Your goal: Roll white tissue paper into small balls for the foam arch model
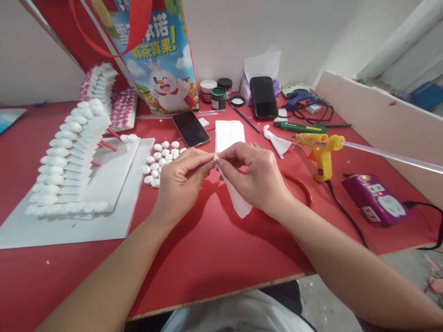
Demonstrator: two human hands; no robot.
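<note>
My left hand [182, 182] and my right hand [258, 173] meet over the middle of the red table, fingertips pinched together. Between them is a strip of white tissue paper [239, 200]. Its upper end is a small rolled white tip at the fingertips, while the loose end hangs below my right hand. Just left of my left hand lie several small white paper balls [155, 166], partly hidden by that hand. Behind both hands is a folded stack of white tissue [229, 133]. Scissors, mostly covered by my right hand, show an orange handle [302, 186].
A white layered paper model [74, 157] stands on a board at left. Behind are a gift bag [166, 69], paint jars [218, 97] and two phones [191, 129]. At right are a yellow glue gun [321, 154], a green cutter [302, 127] and a purple power strip [375, 198].
</note>
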